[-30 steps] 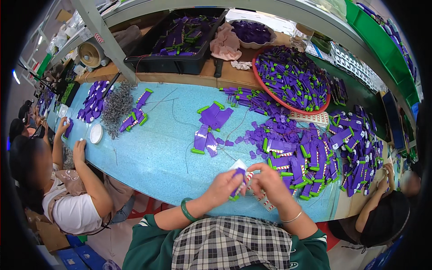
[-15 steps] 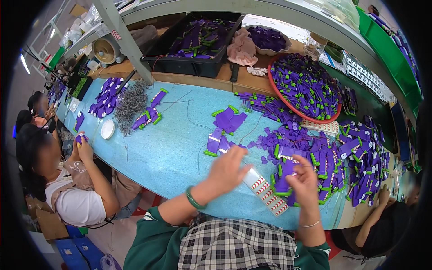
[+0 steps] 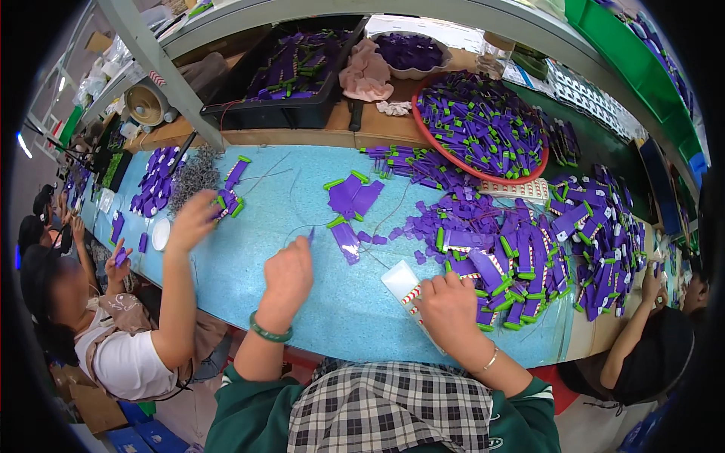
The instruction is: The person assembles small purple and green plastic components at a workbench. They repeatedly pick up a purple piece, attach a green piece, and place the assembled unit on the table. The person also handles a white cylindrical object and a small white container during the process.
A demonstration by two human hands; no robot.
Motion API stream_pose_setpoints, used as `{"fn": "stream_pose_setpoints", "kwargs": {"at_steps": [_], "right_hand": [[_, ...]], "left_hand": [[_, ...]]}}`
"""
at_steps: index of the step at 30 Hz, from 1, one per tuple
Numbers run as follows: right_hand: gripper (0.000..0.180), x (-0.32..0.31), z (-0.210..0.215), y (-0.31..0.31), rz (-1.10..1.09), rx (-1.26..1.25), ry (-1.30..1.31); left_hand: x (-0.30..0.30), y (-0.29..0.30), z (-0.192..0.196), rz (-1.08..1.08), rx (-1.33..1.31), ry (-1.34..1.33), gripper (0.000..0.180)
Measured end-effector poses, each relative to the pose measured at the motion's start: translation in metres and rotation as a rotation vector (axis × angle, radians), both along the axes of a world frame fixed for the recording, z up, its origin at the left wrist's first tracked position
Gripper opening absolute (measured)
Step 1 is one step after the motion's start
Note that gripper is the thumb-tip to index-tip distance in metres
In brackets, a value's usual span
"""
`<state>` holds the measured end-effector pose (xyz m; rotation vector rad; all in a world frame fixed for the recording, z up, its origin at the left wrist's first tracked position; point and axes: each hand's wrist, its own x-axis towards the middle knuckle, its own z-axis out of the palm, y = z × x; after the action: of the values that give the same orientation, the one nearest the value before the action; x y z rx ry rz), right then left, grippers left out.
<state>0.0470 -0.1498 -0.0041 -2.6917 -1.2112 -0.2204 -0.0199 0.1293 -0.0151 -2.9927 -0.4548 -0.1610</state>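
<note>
My left hand [image 3: 289, 278], with a green bangle at the wrist, is closed with a small purple piece [image 3: 311, 237] sticking up from its fingertips. Over the table's front part, my right hand [image 3: 451, 308] bends its fingers down on a sheet of red-and-white stickers [image 3: 398, 278]; its fingertips are hidden, so what they pinch cannot be made out. Ahead of my hands lie a few flat purple pieces with green ends [image 3: 352, 195], one with a shiny surface [image 3: 347, 242]. A heap of purple-and-green pieces [image 3: 521, 264] spreads right beside my right hand.
A red basin [image 3: 545, 170] of purple-and-green pieces stands at the back right, near a black crate [image 3: 321, 113]. Grey wire bits [image 3: 195, 175] and a white dish [image 3: 161, 234] lie left. A co-worker's hand [image 3: 194, 219] reaches over the table; another person sits right.
My left hand has moved left, away from the stickers, with a small purple piece in it. My right hand has come down onto the sticker sheet. The left co-worker's hand now reaches across the table.
</note>
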Motion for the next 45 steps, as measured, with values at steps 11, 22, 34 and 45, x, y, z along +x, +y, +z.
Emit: {"fn": "stream_pose_setpoints", "kwargs": {"at_steps": [11, 22, 34, 45], "right_hand": [[0.006, -0.007, -0.022, 0.027, 0.294, 0.163, 0.156], [0.019, -0.014, -0.014, 0.034, 0.204, 0.125, 0.235], [0.009, -0.013, -0.019, 0.04, 0.291, 0.394, 0.297], [0.016, 0.007, 0.029, 0.02, 0.236, 0.533, 0.59]], "left_hand": [[-0.049, -0.052, 0.053, -0.184, -1.578, -0.689, 0.015], [-0.035, -0.088, -0.005, -0.092, -1.846, -0.293, 0.017], [-0.038, -0.083, -0.031, 0.025, -1.935, -0.262, 0.02], [-0.024, -0.087, 0.018, -0.164, -1.726, -0.052, 0.011]]}}
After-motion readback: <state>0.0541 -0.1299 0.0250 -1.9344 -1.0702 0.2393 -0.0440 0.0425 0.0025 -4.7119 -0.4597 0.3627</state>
